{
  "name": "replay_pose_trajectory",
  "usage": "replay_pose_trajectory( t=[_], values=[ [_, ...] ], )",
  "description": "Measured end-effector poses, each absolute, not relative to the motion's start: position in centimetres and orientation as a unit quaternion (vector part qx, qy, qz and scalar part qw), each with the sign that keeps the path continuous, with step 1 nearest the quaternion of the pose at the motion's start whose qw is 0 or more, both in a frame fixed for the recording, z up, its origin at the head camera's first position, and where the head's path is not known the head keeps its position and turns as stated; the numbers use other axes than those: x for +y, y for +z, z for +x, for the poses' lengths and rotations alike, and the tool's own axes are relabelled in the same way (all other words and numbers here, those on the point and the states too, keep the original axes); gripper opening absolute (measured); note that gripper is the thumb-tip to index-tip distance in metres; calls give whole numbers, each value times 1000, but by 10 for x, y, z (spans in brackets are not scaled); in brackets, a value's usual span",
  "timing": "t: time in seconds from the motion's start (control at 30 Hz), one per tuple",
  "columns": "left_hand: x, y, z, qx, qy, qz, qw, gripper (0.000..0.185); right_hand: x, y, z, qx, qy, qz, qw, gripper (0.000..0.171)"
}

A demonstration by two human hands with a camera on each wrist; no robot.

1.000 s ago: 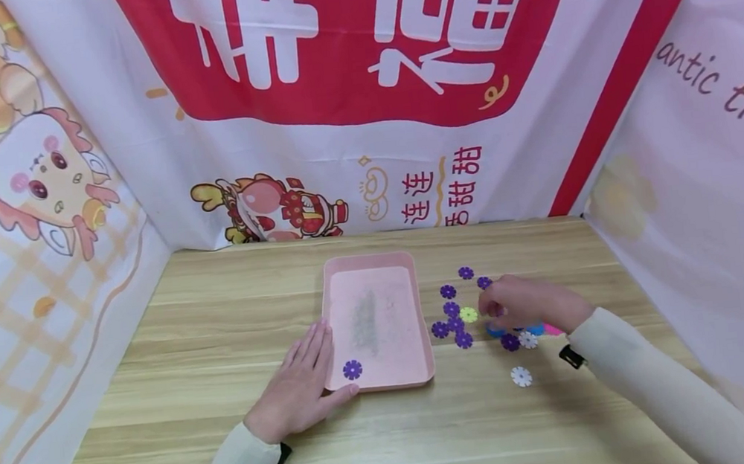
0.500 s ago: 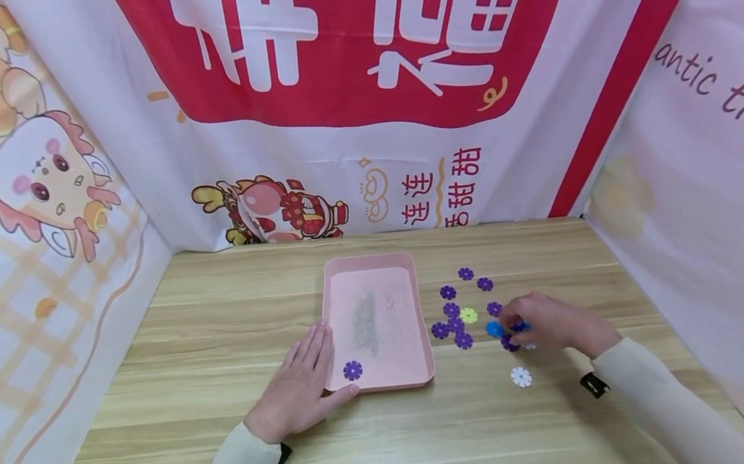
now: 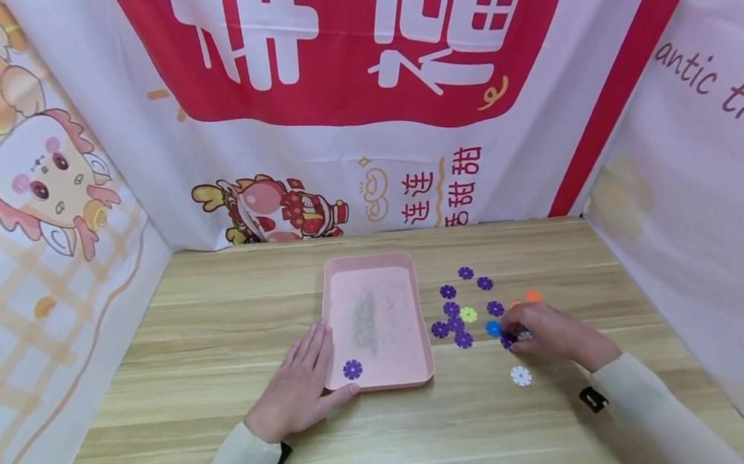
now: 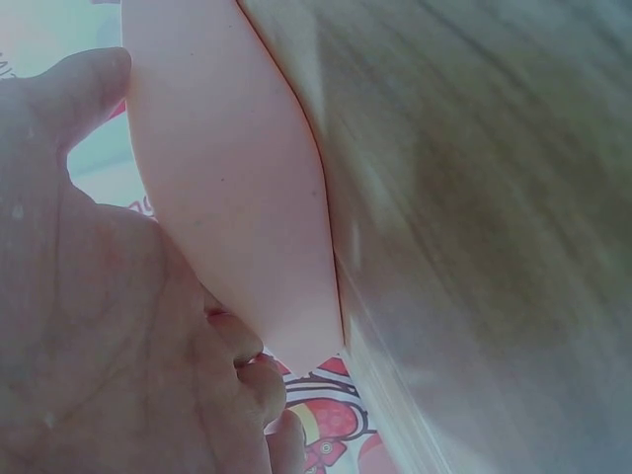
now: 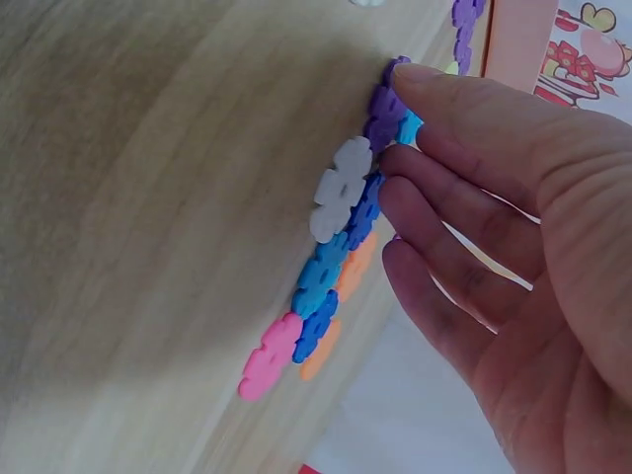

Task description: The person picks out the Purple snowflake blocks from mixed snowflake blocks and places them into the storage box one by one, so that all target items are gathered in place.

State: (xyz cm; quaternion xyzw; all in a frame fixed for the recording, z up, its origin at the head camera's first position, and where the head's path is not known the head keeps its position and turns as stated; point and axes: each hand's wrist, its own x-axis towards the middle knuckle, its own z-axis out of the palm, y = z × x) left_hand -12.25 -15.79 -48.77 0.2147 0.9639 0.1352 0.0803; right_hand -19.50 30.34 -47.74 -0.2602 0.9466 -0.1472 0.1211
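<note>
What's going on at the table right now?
A person's left hand rests flat against the pink tray, which holds one purple flower disc. The right hand reaches into the scattered discs right of the tray, fingertips touching a purple one. A white disc lies apart, nearer the person.

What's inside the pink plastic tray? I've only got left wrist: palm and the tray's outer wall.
Observer: One purple flower-shaped foam piece, in the pink plastic tray at its near corner by the left hand.
Operator: Right of the tray?
Observer: Loose flower pieces on the wooden table; the right hand rests on them.
Operator: Holding one?
Observer: Not visibly. In the right wrist view its fingers are nearly straight, tips touching a purple piece.
</note>
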Motion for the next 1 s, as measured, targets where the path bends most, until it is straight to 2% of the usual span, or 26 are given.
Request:
replay_pose_trajectory(
  t=[0.4,1.0],
  values=[
    [-158,-487,-122,964,141,210,85,102,301,-480,-200,946,-153,-257,128,28],
    [-158,-487,-123,963,139,216,78,103,299,-471,-214,934,-145,-291,151,15]
  ],
)
